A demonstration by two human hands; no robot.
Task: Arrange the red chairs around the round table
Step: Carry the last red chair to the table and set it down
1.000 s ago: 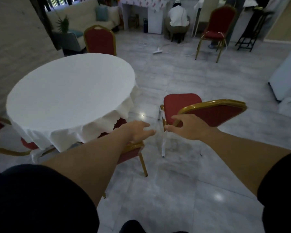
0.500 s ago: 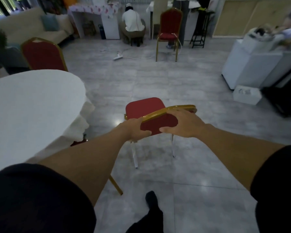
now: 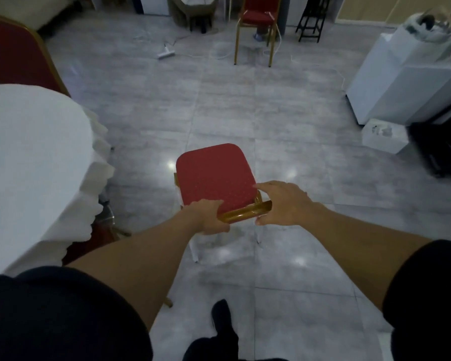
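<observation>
A red chair [image 3: 214, 175] with a gold frame stands right in front of me, seen from above over its backrest. My left hand [image 3: 209, 217] grips the left end of the gold top rail. At the rail's right end my right hand [image 3: 280, 201] holds on too. The round table [image 3: 31, 157] with its white cloth is to the left. Another red chair [image 3: 13, 56] stands at the table's far side, and a third [image 3: 97, 238] is tucked under the cloth's near edge. A further red chair [image 3: 257, 19] stands far back.
White cabinets [image 3: 406, 82] and a white box [image 3: 383, 135] line the right side, with a dark object beside them. A power strip [image 3: 166, 52] and white cables lie on the grey tile floor at the back. My foot [image 3: 220, 315] shows below.
My view has swung right and tipped down, so the table has slid left. Both hands have closed on the chair's top rail, and the chair now stands square in front of me.
</observation>
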